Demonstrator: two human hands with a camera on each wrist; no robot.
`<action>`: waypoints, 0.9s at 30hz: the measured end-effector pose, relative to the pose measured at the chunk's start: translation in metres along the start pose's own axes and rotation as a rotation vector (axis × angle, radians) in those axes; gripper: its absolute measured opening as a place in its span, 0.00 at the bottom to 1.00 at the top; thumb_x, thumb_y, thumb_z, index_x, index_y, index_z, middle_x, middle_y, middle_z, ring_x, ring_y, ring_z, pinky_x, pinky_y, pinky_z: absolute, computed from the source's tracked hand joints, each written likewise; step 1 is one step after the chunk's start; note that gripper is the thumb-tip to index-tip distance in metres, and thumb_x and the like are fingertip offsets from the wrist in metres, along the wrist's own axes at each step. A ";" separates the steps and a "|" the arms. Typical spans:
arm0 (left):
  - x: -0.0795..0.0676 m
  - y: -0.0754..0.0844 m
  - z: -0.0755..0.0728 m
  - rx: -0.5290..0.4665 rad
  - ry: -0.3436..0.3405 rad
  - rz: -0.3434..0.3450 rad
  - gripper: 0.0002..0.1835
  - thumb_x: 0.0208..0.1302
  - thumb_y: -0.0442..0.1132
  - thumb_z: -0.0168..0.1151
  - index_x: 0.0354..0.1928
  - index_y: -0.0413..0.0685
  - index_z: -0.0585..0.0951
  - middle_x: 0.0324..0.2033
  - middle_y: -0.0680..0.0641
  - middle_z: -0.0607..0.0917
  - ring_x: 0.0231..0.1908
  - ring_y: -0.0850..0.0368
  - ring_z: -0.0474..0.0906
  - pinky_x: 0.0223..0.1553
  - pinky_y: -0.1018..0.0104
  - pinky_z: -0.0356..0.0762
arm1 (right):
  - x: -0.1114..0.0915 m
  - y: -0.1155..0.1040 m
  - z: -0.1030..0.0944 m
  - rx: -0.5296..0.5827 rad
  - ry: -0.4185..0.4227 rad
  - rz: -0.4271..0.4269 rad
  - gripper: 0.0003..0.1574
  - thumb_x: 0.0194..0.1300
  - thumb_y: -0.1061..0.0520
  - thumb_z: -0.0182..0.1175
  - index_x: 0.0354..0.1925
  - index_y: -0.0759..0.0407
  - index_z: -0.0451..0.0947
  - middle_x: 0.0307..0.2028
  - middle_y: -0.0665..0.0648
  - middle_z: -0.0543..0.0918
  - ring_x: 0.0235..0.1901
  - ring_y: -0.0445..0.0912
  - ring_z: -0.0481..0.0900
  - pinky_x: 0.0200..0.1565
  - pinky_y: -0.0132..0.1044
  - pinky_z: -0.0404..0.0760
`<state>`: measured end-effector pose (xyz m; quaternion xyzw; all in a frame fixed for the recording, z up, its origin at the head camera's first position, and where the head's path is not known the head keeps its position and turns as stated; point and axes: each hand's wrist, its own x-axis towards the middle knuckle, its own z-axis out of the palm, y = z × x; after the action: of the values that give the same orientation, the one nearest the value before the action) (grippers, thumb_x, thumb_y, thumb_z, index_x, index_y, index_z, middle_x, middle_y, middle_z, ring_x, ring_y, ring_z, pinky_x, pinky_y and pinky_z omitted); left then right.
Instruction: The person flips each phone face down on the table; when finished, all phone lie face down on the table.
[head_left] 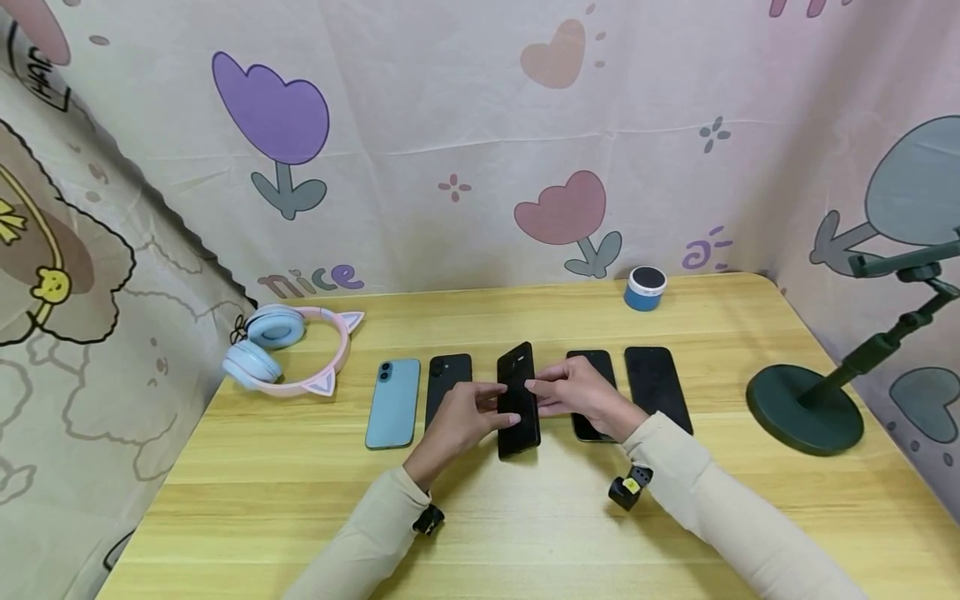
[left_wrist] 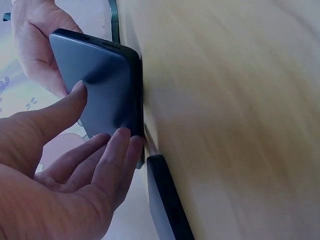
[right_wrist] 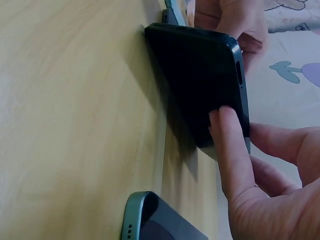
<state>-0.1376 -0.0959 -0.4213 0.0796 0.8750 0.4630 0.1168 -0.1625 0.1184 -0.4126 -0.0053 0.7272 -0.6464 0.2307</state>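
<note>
A black phone [head_left: 519, 425] stands tilted on a long edge at the table's middle, its camera side toward the left hand. My right hand [head_left: 581, 392] pinches its right edge; in the right wrist view a finger lies on the dark front and the thumb is at the edge. My left hand [head_left: 461, 421] touches the back with thumb and fairly straight fingertips, not wrapped round it, as the left wrist view shows. Another black phone [head_left: 448, 372] lies flat beside the left hand, partly covered. Under the right hand is a dark-screened phone [head_left: 597, 360] with a greenish frame [right_wrist: 131, 220].
A light blue phone [head_left: 393, 408] lies at the left, a larger black phone [head_left: 660, 387] at the right. Cat-ear headphones [head_left: 341, 354] rest at the back left. A blue and white round jar [head_left: 645, 292] and a green stand [head_left: 806, 412] occupy the right side.
</note>
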 end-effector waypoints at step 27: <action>-0.002 0.001 -0.004 0.065 0.032 -0.049 0.33 0.58 0.38 0.77 0.66 0.38 0.77 0.65 0.35 0.76 0.58 0.42 0.80 0.53 0.54 0.81 | 0.008 0.006 0.004 -0.031 0.006 0.010 0.27 0.69 0.67 0.64 0.62 0.78 0.73 0.61 0.77 0.75 0.44 0.56 0.87 0.45 0.43 0.86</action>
<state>-0.1365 -0.0992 -0.4176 0.0544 0.8930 0.4325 0.1117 -0.1668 0.1132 -0.4213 -0.0033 0.7378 -0.6341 0.2313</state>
